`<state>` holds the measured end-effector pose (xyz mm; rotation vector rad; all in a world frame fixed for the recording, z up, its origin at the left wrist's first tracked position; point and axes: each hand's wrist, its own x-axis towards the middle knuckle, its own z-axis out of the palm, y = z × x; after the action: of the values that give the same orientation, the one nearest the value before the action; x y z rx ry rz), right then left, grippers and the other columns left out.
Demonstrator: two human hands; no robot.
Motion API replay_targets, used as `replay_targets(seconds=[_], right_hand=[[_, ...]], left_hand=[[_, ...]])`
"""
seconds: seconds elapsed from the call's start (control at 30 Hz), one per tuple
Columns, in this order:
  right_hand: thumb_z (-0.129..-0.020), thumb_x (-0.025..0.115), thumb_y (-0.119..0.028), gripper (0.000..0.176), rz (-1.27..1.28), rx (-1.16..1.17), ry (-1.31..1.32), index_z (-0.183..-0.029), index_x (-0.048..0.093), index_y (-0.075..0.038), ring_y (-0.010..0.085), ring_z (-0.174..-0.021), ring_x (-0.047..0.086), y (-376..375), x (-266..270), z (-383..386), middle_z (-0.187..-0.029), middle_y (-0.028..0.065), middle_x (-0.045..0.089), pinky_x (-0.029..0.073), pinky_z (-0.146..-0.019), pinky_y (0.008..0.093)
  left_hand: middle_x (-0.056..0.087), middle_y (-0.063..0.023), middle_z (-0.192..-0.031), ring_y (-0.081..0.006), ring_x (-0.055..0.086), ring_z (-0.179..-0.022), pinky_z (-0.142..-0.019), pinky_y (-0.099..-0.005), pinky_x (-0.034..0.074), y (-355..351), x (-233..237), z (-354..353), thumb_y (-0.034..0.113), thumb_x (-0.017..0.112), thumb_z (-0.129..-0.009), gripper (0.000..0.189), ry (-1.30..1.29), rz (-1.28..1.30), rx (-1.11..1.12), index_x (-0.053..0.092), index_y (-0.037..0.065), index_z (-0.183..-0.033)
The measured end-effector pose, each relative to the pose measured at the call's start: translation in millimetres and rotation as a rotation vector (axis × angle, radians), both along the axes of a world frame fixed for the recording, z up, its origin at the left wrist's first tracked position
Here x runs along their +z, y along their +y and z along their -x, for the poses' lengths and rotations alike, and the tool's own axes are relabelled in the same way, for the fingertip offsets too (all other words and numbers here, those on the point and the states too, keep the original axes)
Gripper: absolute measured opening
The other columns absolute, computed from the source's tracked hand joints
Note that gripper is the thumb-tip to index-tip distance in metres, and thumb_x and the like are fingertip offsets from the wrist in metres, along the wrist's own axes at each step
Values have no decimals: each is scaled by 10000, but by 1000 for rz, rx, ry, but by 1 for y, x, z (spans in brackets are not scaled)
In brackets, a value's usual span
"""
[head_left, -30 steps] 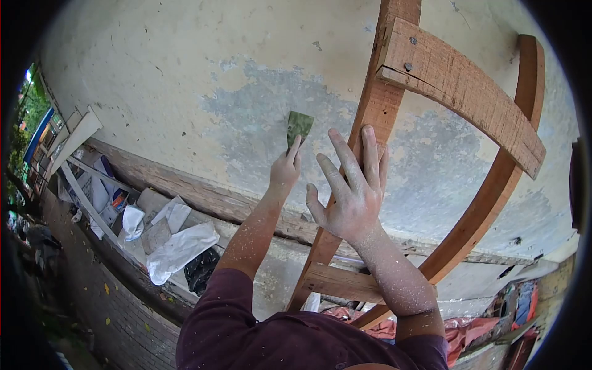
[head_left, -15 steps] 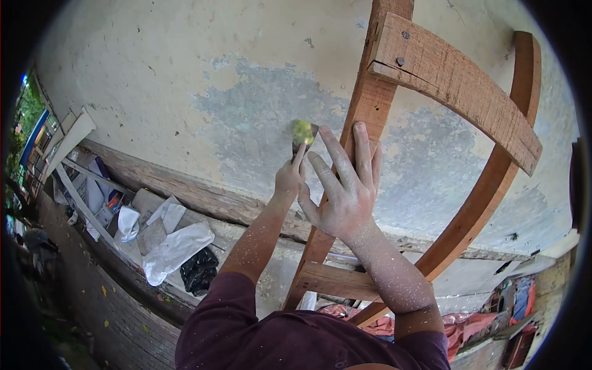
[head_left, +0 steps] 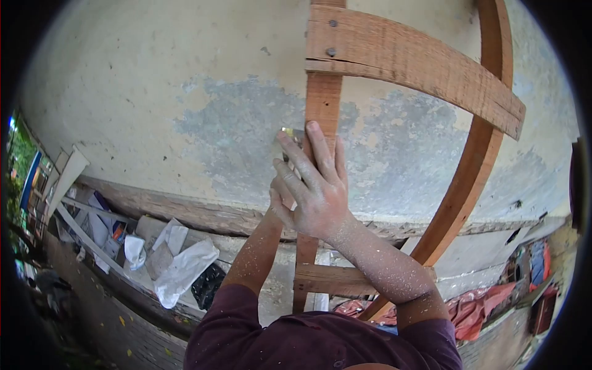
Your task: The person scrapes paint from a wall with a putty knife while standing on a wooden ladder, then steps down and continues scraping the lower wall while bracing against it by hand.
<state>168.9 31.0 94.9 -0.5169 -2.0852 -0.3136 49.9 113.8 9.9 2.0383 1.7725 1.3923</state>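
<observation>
My left hand (head_left: 280, 188) is closed around what looks like a scraper (head_left: 292, 132), its shiny flat blade against the wall (head_left: 237, 145). The handle and most of the left fingers are hidden behind my right hand (head_left: 317, 194). Dusty and with fingers stretched apart, the right hand overlaps the left and lies across the side rail of a wooden ladder (head_left: 323, 102). One of its fingertips is at the blade. Around the blade, the wall shows a blue-grey patch where the cream paint has come off.
A wide nailed plank (head_left: 407, 46) crosses the ladder above my hands, and a lower rung (head_left: 339, 279) is near my right forearm. At lower left lie white sacks (head_left: 185, 271), a black plastic bag (head_left: 208, 285) and boards. Reddish cloth (head_left: 478, 308) lies at lower right.
The view has shifted, so the ladder appears further left and more upright. My right hand has come over the left hand and the scraper, covering more of both.
</observation>
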Motion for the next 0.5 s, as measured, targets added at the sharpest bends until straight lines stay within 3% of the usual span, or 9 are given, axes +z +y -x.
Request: replay_targets(seconds=[0.27,0.5], right_hand=[[-700,659,-192,291,57,71,34,-957,654,-56,331,-1393,248,1,-1,-3,-1397,82,443,134,-1108,608],[-714,661,-208,284,36,73,-11,-959,652,-65,354,-1400,216,1,0,-1,-1400,82,439,128,-1105,616]], left_hand=[[615,-210,-857,-353,618,-755,-630,-425,487,21,-19,-27,215,454,-941,489,40,-45,-79,368,93,-1407],[611,-230,-900,-356,615,-805,-670,-421,484,11,-39,3,220,432,-949,483,-36,-152,100,368,81,-1407]])
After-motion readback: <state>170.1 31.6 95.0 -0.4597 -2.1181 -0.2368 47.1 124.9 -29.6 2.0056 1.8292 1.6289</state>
